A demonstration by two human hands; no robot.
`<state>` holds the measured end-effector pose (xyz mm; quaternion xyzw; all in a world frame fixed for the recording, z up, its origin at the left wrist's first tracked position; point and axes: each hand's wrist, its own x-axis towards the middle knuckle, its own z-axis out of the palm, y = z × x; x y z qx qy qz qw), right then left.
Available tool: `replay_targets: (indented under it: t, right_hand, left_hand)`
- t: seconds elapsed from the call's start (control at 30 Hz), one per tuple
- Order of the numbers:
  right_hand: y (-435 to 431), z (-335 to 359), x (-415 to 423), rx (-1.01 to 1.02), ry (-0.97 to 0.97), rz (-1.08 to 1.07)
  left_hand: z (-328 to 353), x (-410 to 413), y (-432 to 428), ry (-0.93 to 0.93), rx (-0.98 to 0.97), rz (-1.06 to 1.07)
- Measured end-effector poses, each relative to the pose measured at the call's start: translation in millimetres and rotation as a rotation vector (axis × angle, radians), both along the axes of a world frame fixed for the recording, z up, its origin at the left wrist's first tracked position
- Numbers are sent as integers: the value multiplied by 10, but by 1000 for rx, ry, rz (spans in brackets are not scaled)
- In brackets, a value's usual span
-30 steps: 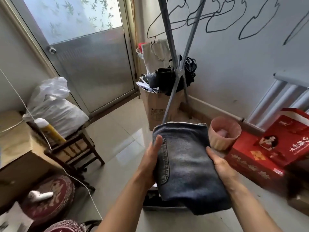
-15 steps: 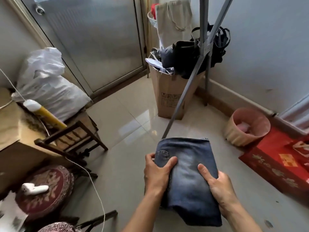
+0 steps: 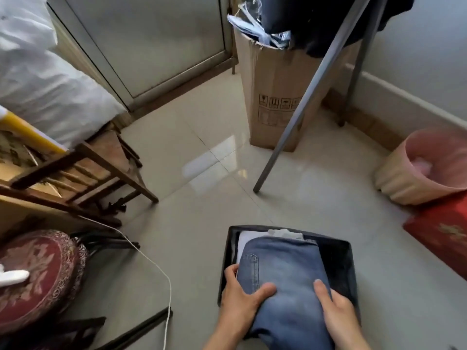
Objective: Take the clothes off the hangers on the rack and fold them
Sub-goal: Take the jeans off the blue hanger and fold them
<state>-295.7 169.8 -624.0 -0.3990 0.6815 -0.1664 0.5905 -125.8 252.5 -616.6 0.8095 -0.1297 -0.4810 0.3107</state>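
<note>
Gripping the folded blue denim jeans at both edges, thumbs on top and the visible fingers curled under, the left hand and right hand held them partly inside the black rectangular fabric bin, over a white folded garment. An uneven release could have let the fold slump open or snag the rim. Counted: two hands, one pair of jeans, one bin, one white garment showing.

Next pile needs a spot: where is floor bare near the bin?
Bare tiles lie between the black bin, rack leg, cardboard box and wooden chair. Crowded: pink basket and red box at right, cushion and cable at left.
</note>
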Motion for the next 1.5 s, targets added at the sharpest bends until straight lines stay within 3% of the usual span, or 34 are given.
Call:
replay_targets:
  t: [0.23, 0.53, 0.73, 0.83, 0.93, 1.0, 1.1, 1.17, 1.27, 1.37, 1.5]
  right_hand:
    - [41, -995, 267, 156, -140, 98]
    - [-310, -2030, 846, 20, -21, 159]
    - [-289, -2620, 1062, -13, 196, 223]
    - [-192, -2710, 1090, -175, 371, 306]
    - [-174, -2708, 1107, -548, 673, 627]
    - [-194, -2732, 1102, -716, 718, 856]
    - [-332, -2751, 1005, -557, 683, 1141]
    - [-446, -2785, 884, -438, 664, 1231]
    - [-576, -2869, 744, -343, 646, 1287]
    - [-628, -3020, 736, -291, 647, 1320]
    - [-664, -3255, 835, -306, 660, 1301]
  left_hand:
    - [-983, 279, -34, -116, -13, -25]
    - [-2144, 790, -313, -231, -161, -117]
    - [-2759, 881, -347, -193, -68, -234]
    - [-2926, 849, -344, -245, -46, -278]
    - [-2960, 805, -339, -301, -64, -310]
    - [-2961, 781, -318, -333, -51, -343]
    - [-2929, 766, -319, -599, 33, -532]
    - [-2940, 781, -372, -705, -41, -719]
    - [-3061, 831, -471, -563, -62, -1054]
    - [-3219, 867, -549, -429, 64, -1179]
    - [-3372, 815, -636, -581, 158, -1198]
